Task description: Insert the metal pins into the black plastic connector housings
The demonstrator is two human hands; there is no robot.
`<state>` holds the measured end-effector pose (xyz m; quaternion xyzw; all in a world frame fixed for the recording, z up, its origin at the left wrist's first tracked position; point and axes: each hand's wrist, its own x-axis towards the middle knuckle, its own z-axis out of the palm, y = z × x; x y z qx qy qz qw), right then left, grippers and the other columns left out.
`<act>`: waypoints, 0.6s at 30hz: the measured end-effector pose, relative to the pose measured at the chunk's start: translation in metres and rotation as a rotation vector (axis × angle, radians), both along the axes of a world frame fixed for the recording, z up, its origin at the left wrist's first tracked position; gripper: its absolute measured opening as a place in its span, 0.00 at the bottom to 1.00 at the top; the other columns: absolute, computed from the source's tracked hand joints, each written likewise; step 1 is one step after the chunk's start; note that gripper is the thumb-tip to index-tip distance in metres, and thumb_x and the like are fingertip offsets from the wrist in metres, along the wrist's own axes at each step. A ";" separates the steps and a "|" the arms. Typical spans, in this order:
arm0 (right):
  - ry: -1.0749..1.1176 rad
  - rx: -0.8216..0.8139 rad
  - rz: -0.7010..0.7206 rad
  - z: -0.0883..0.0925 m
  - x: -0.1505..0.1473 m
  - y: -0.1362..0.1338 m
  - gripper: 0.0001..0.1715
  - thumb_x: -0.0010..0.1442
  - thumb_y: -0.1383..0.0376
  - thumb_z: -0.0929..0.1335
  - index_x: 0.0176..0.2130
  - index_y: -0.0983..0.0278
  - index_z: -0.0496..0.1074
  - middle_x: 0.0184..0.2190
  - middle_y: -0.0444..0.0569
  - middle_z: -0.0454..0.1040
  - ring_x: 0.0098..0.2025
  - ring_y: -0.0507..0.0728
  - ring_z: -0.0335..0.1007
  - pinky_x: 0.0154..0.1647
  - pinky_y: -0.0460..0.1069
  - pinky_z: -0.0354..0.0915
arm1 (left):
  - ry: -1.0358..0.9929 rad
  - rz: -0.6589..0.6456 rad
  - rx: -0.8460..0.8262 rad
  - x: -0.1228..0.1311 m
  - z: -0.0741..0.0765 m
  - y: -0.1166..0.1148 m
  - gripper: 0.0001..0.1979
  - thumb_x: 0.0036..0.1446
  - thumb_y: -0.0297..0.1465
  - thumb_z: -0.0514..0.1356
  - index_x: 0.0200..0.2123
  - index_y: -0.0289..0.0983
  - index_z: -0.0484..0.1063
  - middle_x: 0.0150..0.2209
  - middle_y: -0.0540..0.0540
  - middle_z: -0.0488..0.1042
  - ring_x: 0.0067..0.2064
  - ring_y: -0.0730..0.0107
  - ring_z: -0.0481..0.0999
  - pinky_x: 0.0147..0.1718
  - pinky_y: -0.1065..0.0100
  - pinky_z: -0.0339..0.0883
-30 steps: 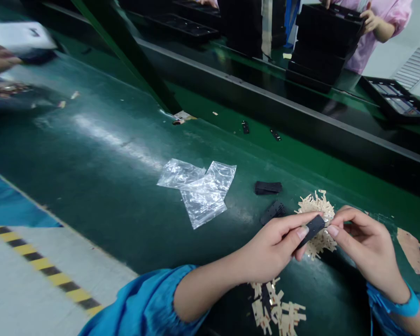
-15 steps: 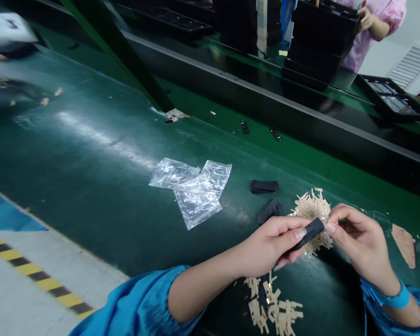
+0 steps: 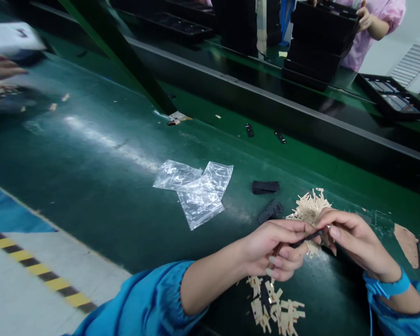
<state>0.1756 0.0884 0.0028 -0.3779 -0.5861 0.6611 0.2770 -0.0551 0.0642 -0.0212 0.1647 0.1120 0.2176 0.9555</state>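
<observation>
A flat black plastic piece (image 3: pixel 307 238), seen nearly edge-on, spans the gap between my hands. My left hand (image 3: pixel 278 247) grips its near end between thumb and fingers. At the far end, my right hand (image 3: pixel 350 233) pinches it with thumb and index finger. Right behind the hands lies a heap of small cream-coloured strips (image 3: pixel 310 205), partly covered by my fingers. More cream strips with small brown patches (image 3: pixel 289 315) are scattered below my left wrist. Two small stacks of similar black pieces, one farther back (image 3: pixel 265 187) and one nearer (image 3: pixel 270 211), rest left of the heap.
Clear plastic bags (image 3: pixel 203 193) lie on the green table (image 3: pixel 108 200). A slanted green post (image 3: pixel 122 60) meets the table behind them. A brown scrap (image 3: pixel 406 245) is at the right. Across the raised rail, a person in pink (image 3: pixel 367 28) holds stacked black trays (image 3: pixel 324 42). Another person's hand (image 3: pixel 3 67) is at far left.
The black piece has turned from showing its broad face to nearly edge-on. My right fingers have moved left over its end. At far left the other person's hand reaches farther in.
</observation>
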 end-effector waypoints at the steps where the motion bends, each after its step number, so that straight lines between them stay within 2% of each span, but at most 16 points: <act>1: -0.019 0.058 -0.006 0.002 -0.001 -0.001 0.10 0.67 0.57 0.73 0.43 0.59 0.81 0.34 0.49 0.74 0.31 0.55 0.67 0.30 0.49 0.63 | -0.002 0.010 -0.022 0.001 -0.001 0.000 0.05 0.66 0.29 0.58 0.45 0.39 0.71 0.19 0.58 0.53 0.16 0.80 0.44 0.14 0.79 0.46; 4: -0.110 0.176 -0.092 0.007 -0.005 -0.004 0.05 0.64 0.60 0.75 0.37 0.59 0.82 0.31 0.47 0.72 0.33 0.55 0.67 0.32 0.49 0.63 | 0.102 0.065 -0.005 0.004 -0.001 -0.002 0.07 0.67 0.33 0.57 0.47 0.40 0.69 0.19 0.58 0.58 0.15 0.79 0.51 0.13 0.79 0.48; 6: -0.160 0.174 -0.178 0.008 -0.006 -0.005 0.07 0.64 0.60 0.75 0.34 0.59 0.81 0.28 0.45 0.71 0.30 0.54 0.65 0.29 0.48 0.61 | 0.261 0.162 0.106 0.007 0.000 -0.003 0.12 0.68 0.40 0.56 0.48 0.38 0.69 0.22 0.54 0.68 0.17 0.76 0.64 0.13 0.77 0.54; 8: -0.188 0.144 -0.258 0.006 -0.007 -0.006 0.08 0.63 0.60 0.75 0.33 0.60 0.80 0.27 0.44 0.69 0.27 0.53 0.61 0.26 0.47 0.58 | 0.434 0.258 0.272 0.008 0.004 -0.004 0.16 0.65 0.41 0.59 0.48 0.36 0.71 0.25 0.50 0.74 0.21 0.74 0.71 0.16 0.76 0.60; 12: -0.195 0.101 -0.296 0.002 -0.005 -0.008 0.06 0.62 0.61 0.75 0.34 0.61 0.81 0.28 0.44 0.70 0.27 0.52 0.59 0.26 0.47 0.57 | 0.630 0.324 0.517 0.010 0.013 -0.008 0.10 0.63 0.35 0.60 0.40 0.34 0.74 0.26 0.51 0.74 0.23 0.79 0.70 0.22 0.77 0.63; 18: -0.118 0.063 -0.279 -0.001 -0.008 -0.011 0.04 0.62 0.62 0.75 0.36 0.60 0.83 0.32 0.47 0.76 0.28 0.53 0.62 0.27 0.48 0.59 | 0.736 0.320 0.631 0.013 0.015 -0.013 0.12 0.66 0.35 0.56 0.34 0.34 0.72 0.26 0.50 0.74 0.22 0.79 0.69 0.23 0.75 0.64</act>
